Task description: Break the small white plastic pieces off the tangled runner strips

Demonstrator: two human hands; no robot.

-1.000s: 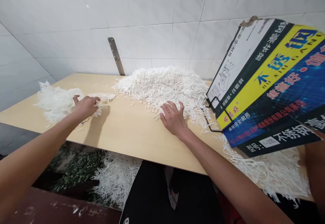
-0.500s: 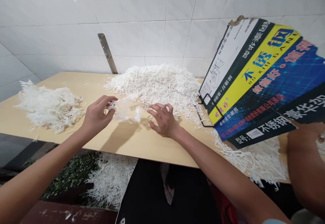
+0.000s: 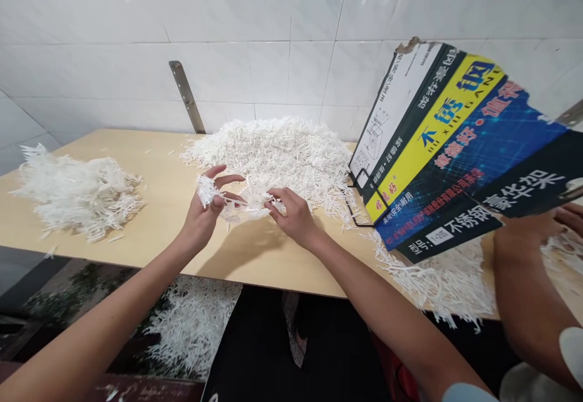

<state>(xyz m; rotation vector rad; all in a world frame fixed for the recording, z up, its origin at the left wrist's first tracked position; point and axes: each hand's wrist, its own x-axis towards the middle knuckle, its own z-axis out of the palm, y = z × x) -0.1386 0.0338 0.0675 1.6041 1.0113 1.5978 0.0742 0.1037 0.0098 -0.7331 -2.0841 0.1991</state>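
Observation:
My left hand [image 3: 204, 211] is held above the wooden table, a small bunch of short white strips [image 3: 207, 190] caught at its thumb and fingers. A thin strip runs from that bunch towards my right hand. My right hand [image 3: 292, 212] has its thumb and fingers closed on the edge of a flimsy, see-through white piece [image 3: 248, 207], which spreads between both hands. Its exact kind is not clear. Close behind the hands lies a big heap of white strips [image 3: 277, 147]. Off to the left sits a smaller pile of see-through white pieces [image 3: 82, 192].
A printed cardboard panel [image 3: 437, 153] leans in a black wire stand [image 3: 371, 201] on the right. Beyond it, another person's arm [image 3: 523, 274] reaches over more white strips [image 3: 449, 277]. Strips also fill the space below the table edge [image 3: 195, 323]. A metal bracket [image 3: 186, 95] stands against the tiled wall.
My left hand has moved right and turned, showing the bunch of strips. My right hand has closed on the see-through piece, which was hanging from my left hand.

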